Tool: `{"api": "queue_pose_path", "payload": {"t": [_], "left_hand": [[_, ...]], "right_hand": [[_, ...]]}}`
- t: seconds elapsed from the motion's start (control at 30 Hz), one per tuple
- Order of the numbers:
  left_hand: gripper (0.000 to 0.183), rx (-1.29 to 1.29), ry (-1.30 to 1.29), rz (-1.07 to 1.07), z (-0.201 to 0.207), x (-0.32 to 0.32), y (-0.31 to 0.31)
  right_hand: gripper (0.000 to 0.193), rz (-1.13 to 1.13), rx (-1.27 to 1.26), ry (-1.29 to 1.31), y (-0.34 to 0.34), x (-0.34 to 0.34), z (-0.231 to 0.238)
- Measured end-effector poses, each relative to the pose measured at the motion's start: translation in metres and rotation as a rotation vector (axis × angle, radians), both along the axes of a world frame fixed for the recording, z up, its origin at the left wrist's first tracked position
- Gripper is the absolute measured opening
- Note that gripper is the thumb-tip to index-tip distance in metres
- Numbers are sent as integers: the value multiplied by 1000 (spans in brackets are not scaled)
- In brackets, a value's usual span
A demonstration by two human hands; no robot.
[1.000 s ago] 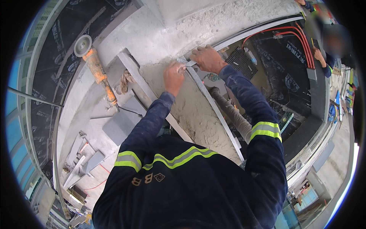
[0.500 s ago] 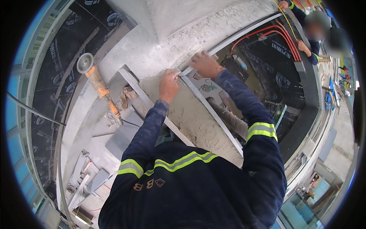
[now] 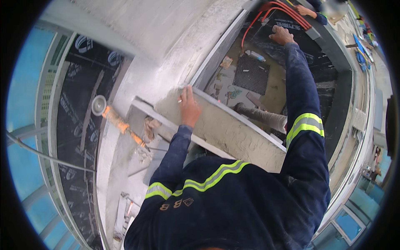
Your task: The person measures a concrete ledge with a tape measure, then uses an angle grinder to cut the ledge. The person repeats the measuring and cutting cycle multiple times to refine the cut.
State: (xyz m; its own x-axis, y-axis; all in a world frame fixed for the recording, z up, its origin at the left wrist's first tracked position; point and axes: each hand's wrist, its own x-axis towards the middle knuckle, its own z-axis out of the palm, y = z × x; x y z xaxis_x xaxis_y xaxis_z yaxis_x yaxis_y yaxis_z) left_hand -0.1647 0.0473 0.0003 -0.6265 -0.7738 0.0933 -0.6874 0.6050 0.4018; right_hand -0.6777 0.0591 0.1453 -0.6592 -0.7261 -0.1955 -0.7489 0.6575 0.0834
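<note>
My left hand (image 3: 190,109) rests with its fingers stretched out at the corner where two grey slab edges meet. Beneath it lies a band of wet mortar (image 3: 225,133), bordered on its right by a thin grey slab (image 3: 246,118) set on edge. My right arm reaches out over the dark-lined pit. At its end my right hand (image 3: 283,36) is curled, near red pipes (image 3: 287,9); a pale spot shows at its fingertips, too small to make out.
An orange angle grinder (image 3: 118,121) lies on the pale ledge at left, beside a crumpled glove-like cloth (image 3: 151,127). Inside the pit are a black grid mat (image 3: 251,75), a bottle (image 3: 255,56) and a wrapped pipe (image 3: 262,116). Another person's hand (image 3: 305,11) is at the far right.
My right hand has moved from the slab corner far out over the pit. My left hand's fingers have gone from pinched to stretched out at the corner. The view has shifted.
</note>
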Motion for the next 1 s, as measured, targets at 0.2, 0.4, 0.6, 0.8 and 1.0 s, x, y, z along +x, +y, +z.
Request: {"api": "queue_pose_path", "payload": {"t": [0.2, 0.4, 0.6, 0.8, 1.0], "left_hand": [[85, 51, -124, -14, 7, -20, 10], [89, 94, -132, -8, 9, -16, 8], [84, 66, -68, -71, 19, -1, 11], [62, 240, 128, 0, 38, 23, 32], [36, 457, 296, 133, 62, 50, 48]], "right_hand": [[60, -224, 22, -56, 26, -41, 19], [49, -352, -103, -175, 36, -81, 18], [45, -353, -164, -185, 32, -99, 5], [54, -512, -337, 114, 63, -115, -11], [74, -463, -436, 347, 82, -126, -1]]}}
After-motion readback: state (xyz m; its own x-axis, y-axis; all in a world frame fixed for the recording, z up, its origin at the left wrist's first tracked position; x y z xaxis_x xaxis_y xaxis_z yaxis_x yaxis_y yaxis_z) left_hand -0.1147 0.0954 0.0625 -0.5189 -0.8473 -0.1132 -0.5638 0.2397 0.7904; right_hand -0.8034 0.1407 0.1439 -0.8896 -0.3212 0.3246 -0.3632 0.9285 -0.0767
